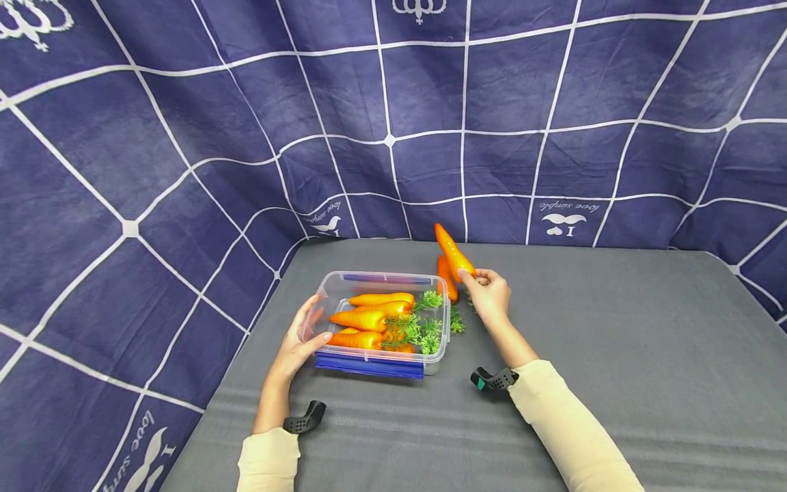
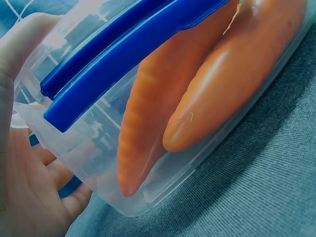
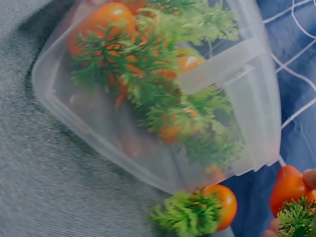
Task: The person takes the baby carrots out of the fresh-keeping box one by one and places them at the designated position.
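A clear plastic container (image 1: 369, 365) with blue latches holds several orange carrots (image 1: 359, 319) with green leafy tops (image 1: 430, 335). My left hand (image 1: 294, 345) grips its left end, thumb over the rim and fingers along the outside wall. In the left wrist view, carrot tips (image 2: 133, 168) show through the clear wall. My right hand (image 1: 490, 294) pinches another carrot (image 1: 453, 253) by its leafy end, tip pointing up and away, beyond the container's right end. Below it, a loose carrot (image 1: 451, 290) lies on the table beside the container; its leaves (image 3: 182, 215) show in the right wrist view.
A grey cloth-covered table (image 1: 615, 342) extends to the right and in front. Behind and to the left hangs a blue curtain (image 1: 504, 89) with white grid lines. Each wrist wears a black strap device (image 1: 305, 418).
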Tool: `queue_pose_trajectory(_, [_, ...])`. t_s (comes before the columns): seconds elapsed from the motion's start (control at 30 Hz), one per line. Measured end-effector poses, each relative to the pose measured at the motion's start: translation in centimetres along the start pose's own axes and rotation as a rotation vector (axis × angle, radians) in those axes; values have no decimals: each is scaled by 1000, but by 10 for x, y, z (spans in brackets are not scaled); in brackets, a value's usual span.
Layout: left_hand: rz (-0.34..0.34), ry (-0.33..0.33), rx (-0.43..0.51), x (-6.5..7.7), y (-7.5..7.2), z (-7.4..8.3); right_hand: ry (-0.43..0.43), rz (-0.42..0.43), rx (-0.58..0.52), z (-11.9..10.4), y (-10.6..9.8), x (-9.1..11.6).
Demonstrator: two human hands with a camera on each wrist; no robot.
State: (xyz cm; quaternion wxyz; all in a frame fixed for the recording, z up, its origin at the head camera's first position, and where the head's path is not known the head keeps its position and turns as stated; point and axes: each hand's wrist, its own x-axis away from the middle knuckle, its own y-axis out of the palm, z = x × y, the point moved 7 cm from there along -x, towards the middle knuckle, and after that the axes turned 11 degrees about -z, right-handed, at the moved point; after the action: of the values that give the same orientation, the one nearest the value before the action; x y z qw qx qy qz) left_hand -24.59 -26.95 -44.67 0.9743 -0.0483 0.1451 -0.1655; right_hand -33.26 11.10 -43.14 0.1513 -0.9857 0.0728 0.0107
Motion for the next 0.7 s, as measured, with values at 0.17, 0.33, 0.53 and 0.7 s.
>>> queue_pose_trajectory(0.17, [12,-22,-14,0,0,-1,27,48,18,12,1,2])
queue_pose_trajectory(0.33, [8,-26,1,-1,0,-2,79,65,40,24,3,4])
queue_pose_trajectory(0.53, [7,-25,-5,-1,-1,-2,128,77,75,35,4,6])
queue_pose_trajectory(0.7, [-5,7,3,-1,0,1,136,75,132,39,6,7])
